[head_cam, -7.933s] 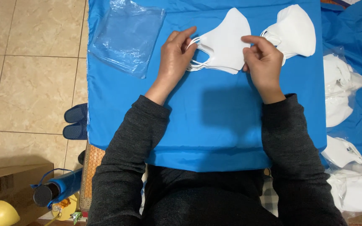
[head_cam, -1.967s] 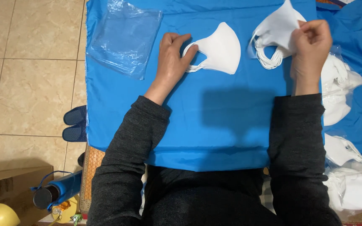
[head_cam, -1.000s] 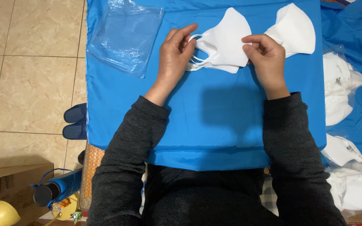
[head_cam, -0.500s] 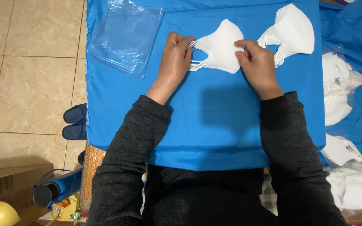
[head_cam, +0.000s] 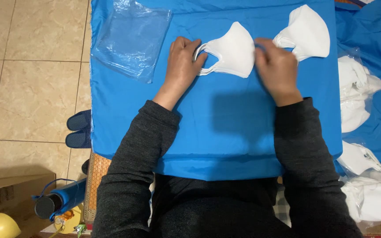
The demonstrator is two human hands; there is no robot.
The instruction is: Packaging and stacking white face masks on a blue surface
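A small stack of white folded face masks (head_cam: 232,52) lies on the blue cloth (head_cam: 217,128) in front of me. My left hand (head_cam: 182,61) rests on the ear loops at the stack's left end, fingers curled over them. My right hand (head_cam: 276,67) presses on the stack's right edge, fingers bent down. A second white mask (head_cam: 307,31) lies just beyond my right hand, apart from the stack.
A clear plastic bag (head_cam: 131,37) lies at the cloth's far left. More white masks in clear wrapping (head_cam: 353,94) pile up at the right, with others (head_cam: 371,189) lower down. Dark slippers (head_cam: 78,128), a cardboard box (head_cam: 9,198) and a blue bottle (head_cam: 56,202) are on the tiled floor at left.
Two seconds ago my right hand was at the far mask; it came back to the near stack, and both hands now press the stack flatter than half a second ago.
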